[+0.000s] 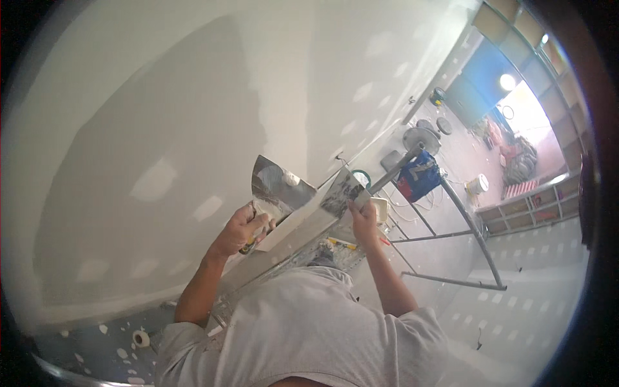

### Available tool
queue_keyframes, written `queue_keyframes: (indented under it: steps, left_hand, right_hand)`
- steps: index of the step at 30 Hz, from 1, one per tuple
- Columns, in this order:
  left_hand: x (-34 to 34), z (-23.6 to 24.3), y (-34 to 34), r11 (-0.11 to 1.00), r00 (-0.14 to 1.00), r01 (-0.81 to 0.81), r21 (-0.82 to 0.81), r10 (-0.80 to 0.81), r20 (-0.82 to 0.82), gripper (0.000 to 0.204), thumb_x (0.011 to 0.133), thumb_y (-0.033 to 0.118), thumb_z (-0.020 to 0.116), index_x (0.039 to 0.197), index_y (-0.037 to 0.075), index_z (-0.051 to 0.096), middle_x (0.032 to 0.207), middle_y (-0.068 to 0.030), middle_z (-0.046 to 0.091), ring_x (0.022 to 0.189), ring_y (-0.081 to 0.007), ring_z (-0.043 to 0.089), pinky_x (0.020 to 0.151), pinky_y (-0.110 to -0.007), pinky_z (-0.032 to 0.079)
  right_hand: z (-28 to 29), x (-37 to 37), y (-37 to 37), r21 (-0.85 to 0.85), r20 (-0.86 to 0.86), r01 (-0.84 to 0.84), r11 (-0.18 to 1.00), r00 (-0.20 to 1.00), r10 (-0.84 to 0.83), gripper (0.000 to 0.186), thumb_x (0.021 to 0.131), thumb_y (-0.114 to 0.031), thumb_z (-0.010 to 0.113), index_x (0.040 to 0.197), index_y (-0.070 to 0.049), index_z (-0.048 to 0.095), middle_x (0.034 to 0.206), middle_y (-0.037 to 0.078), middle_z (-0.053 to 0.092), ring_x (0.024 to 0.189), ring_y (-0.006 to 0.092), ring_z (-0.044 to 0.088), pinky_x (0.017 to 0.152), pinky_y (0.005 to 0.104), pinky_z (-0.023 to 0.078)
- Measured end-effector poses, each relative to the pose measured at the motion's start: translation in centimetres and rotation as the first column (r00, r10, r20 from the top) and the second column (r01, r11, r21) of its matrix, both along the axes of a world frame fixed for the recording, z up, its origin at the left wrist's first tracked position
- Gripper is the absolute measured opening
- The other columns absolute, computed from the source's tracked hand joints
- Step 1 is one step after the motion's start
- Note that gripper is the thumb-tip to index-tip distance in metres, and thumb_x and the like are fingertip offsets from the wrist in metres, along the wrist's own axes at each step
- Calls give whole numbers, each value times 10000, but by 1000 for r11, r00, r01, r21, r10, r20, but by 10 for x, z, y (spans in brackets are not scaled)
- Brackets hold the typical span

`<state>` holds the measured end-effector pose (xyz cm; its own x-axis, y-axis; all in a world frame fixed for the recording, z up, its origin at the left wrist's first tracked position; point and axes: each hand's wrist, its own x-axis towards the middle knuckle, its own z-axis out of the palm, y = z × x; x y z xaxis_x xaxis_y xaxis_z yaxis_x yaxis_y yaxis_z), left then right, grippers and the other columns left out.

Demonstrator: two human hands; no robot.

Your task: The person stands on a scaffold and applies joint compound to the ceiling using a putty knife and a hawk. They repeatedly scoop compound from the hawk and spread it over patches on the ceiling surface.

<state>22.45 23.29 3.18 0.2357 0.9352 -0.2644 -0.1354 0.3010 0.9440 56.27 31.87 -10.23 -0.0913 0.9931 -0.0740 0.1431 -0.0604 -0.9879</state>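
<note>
My left hand (235,233) is closed round the handle of a wide drywall knife (276,184), whose metal blade tilts up toward the wall. Whitish compound is smeared near the blade's base, and a pale lump sits near its far corner. To the right, my right hand (365,223) grips a second flat metal knife (340,195) by its near end; dark and white smears mark its face. The two blades are close together but apart. Ahead stands a plasterboard wall (193,129) with damp-looking grey areas and white filled patches.
Below me is a spattered work platform (306,256). On the right rises a metal scaffold frame (432,237) with a blue and red bag (419,175) hanging on it. A white bucket (477,185) and a fan (420,139) stand on the floor. A tape roll (140,338) lies at lower left.
</note>
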Motion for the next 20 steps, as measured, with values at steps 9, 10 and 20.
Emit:
queue_keyframes:
  steps: [9,10,20]
  left_hand:
    - [85,-10,80,859,761,314,404,27,-648,451,938,-30,548,1386,11,518,1270,-185,606,1159,-310,594,1016,-414,481]
    - [89,-7,88,803,755,396,446,-9,-655,499,917,-55,545,1410,11,503,1342,-180,572,1196,-327,570,1044,-425,469]
    - [102,-52,171,523,451,797,303,-181,-874,716,857,-19,639,1532,11,403,1554,-189,451,1325,-344,492,1119,-426,430]
  right_hand:
    - [57,-34,-17,-391,-816,-35,920,474,-329,403,961,33,609,1351,25,510,1270,131,638,1156,252,639,1012,408,524]
    - [64,-32,-14,-429,-813,-41,903,453,-366,400,963,41,601,1349,43,498,1271,146,634,1163,261,637,1018,414,527]
    - [84,8,14,-371,-891,-125,920,327,-315,396,966,21,625,1339,44,493,1265,173,627,1167,275,636,1035,438,529]
